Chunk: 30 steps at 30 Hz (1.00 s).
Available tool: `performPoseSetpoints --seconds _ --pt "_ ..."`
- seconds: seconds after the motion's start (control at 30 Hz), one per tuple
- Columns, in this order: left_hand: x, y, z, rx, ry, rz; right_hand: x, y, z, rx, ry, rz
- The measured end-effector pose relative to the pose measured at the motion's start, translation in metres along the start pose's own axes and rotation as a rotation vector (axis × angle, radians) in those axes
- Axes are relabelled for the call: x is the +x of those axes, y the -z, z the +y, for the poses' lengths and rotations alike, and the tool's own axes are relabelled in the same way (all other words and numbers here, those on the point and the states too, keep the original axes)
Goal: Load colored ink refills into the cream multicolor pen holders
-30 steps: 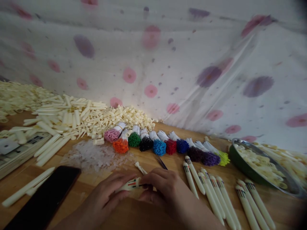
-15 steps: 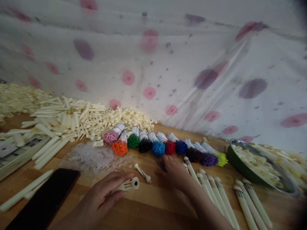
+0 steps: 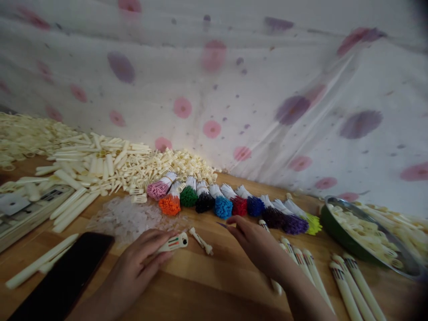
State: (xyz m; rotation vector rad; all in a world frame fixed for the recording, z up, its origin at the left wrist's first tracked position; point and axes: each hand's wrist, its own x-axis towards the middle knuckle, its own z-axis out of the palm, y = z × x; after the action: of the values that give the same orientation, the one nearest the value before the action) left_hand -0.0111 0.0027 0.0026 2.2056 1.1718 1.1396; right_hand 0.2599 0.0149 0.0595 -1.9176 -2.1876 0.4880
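Clamped fingers of the left hand (image 3: 136,258) on a multicolour pen barrel (image 3: 172,242); pinched a thin bluish piece (image 3: 221,224) in the right hand (image 3: 257,241) near light-blue refills (image 3: 222,206).

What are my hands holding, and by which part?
Your left hand holds a cream pen barrel behind its slotted end. Your right hand pinches a thin dark piece; the fingertips hide exactly where.

The left hand (image 3: 147,254) holds a cream pen (image 3: 173,243) striped green and orange; beyond the right hand (image 3: 249,232), a red bundle (image 3: 238,206), a blue bundle (image 3: 255,206) and a dark, perhaps maroon, bundle (image 3: 272,216).
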Motion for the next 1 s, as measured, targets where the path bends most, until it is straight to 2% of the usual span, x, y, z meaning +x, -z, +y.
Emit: performPoseSetpoints --seconds 0.13,0.23,0.37,0.5,1.0 --pt "0.003 0.001 0.001 0.026 0.011 -0.006 -0.016 0.003 -0.018 0.280 0.201 0.056" --pt "0.005 0.003 0.003 0.059 -0.008 0.012 -0.024 -0.003 -0.035 0.411 0.283 0.129" --pt "0.006 0.005 0.004 0.107 -0.040 0.047 -0.029 -0.011 -0.048 0.432 0.272 0.088" --pt "0.006 0.004 0.005 0.155 -0.063 0.087 -0.029 -0.015 -0.049 0.437 0.254 0.069" --pt "0.003 0.001 0.004 0.174 -0.110 0.052 -0.029 -0.014 -0.053 0.442 0.261 0.052"
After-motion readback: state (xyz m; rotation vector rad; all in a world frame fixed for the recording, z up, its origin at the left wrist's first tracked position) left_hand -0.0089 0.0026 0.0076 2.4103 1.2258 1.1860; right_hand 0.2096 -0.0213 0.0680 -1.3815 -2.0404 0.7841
